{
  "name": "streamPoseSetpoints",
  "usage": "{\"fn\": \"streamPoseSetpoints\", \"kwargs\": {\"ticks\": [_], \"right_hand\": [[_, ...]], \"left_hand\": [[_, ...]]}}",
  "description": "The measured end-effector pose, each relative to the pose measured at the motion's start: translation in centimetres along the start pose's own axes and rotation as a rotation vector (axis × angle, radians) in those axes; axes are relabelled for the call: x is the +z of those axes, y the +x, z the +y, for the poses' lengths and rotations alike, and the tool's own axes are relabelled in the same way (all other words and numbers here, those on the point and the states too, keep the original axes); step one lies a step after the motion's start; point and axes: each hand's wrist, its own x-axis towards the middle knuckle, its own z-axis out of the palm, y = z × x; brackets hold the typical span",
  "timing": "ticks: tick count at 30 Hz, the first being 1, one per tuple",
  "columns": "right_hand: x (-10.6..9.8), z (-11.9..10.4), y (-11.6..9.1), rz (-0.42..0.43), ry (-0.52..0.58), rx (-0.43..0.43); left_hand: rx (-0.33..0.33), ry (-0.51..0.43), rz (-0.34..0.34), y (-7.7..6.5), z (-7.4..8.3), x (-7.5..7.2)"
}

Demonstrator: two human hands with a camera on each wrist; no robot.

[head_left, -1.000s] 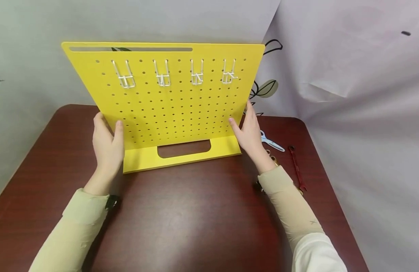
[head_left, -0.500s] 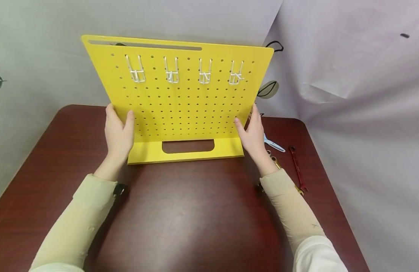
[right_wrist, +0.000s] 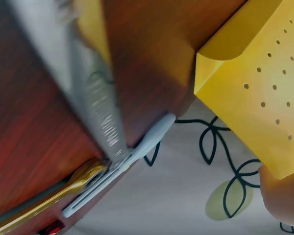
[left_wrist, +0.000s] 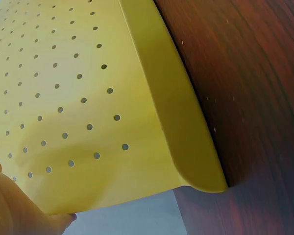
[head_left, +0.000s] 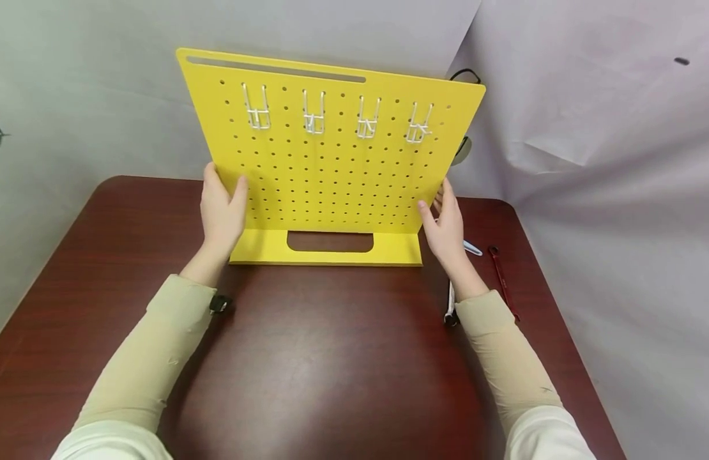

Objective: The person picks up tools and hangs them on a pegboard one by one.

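A yellow pegboard (head_left: 337, 179) stands upright on its folded base (head_left: 259, 246), which lies on the dark red table. Several white wire hooks (head_left: 314, 118) hang in a row near its top. My left hand (head_left: 222, 211) grips the board's left edge low down, thumb on the front face and fingers behind. On the opposite edge my right hand (head_left: 445, 227) holds it the same way. In the left wrist view, part of the left hand (left_wrist: 12, 208) shows at the board's edge. The right wrist view shows a bit of the right hand (right_wrist: 284, 198) at the board's edge.
Right of the board lie a red wrench (head_left: 502, 281), pale blue scissors (head_left: 472, 248) partly hidden by my hand, and a silver wrench (head_left: 451, 300). The right wrist view also shows a gold wrench (right_wrist: 83, 178). Pale cloth hangs behind the table.
Both hands have shifted the pegboard to the right and turned it, so its base now runs straight across the view. The right hand and forearm now cover more of the tools.
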Motion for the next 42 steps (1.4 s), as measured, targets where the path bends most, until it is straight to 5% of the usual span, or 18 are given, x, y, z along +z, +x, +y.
{"fn": "streamPoseSetpoints", "kwargs": {"ticks": [24, 31, 38, 42], "right_hand": [[-0.8, -0.2, 0.1, 0.016, 0.22, -0.006], [-0.1, 0.6, -0.4, 0.023, 0.233, -0.018], [-0.2, -1.9, -1.2, 0.017, 0.238, 0.003], [0.2, -1.1, -0.7, 0.023, 0.243, -0.014]], "left_hand": [[0.05, -0.004, -0.072, 0.0, -0.3, 0.7], [0.048, 0.014, -0.112, 0.0, -0.7, -0.3], [0.141, 0.045, -0.149, 1.0, -0.4, -2.3], [0.209, 0.063, -0.143, 2.4, 0.6, -3.7]]}}
